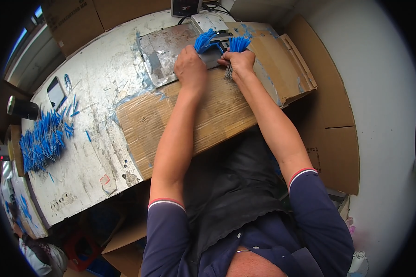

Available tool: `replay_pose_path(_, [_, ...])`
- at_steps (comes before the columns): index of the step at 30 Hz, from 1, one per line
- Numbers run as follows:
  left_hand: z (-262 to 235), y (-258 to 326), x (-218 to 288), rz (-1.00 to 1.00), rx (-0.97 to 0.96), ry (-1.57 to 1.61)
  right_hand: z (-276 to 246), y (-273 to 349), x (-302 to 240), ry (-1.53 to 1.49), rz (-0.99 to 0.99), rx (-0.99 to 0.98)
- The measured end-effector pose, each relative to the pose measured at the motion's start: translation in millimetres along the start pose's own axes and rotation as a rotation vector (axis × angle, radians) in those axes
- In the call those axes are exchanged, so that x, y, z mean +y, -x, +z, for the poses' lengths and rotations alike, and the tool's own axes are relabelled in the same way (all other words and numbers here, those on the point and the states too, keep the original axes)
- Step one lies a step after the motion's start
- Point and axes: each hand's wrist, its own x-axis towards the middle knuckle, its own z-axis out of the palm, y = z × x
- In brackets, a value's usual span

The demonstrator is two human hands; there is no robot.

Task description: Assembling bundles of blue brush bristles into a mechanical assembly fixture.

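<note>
My left hand [191,68] is closed around a bunch of thin blue strands [205,40] fanning out above the fingers. To its right, my right hand [240,61] grips a second bunch of blue strands [239,44]. Thin grey wire-like ends [228,71] stick out below that fist. Both hands are over the near edge of a metal plate [171,51], in front of a small machine [223,40] partly hidden by the bunches. One blue piece lies between the two bunches at the machine; what it touches is unclear.
A big pile of blue strands [44,141] lies on the worn white table [101,111] at the left. Near it are a phone [56,93] and a dark cylinder [23,108]. Taped cardboard [157,122] covers the table's front edge. Another person [39,256] is at lower left.
</note>
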Motion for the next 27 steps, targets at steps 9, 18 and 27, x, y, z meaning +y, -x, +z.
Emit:
replay_pose_path(9, [-5, -6, -7, -0.093, 0.116, 0.016, -1, -9, 8, 0.011, -0.014, 0.009])
replay_pose_path(18, [-3, -5, -5, 0.019, 0.106, 0.079, 5, -6, 6, -0.005, -0.033, 0.047])
replay_pose_path(27, [-7, -2, 2, 0.026, -0.097, 0.091, -19, 3, 1, -0.273, 0.111, -0.193])
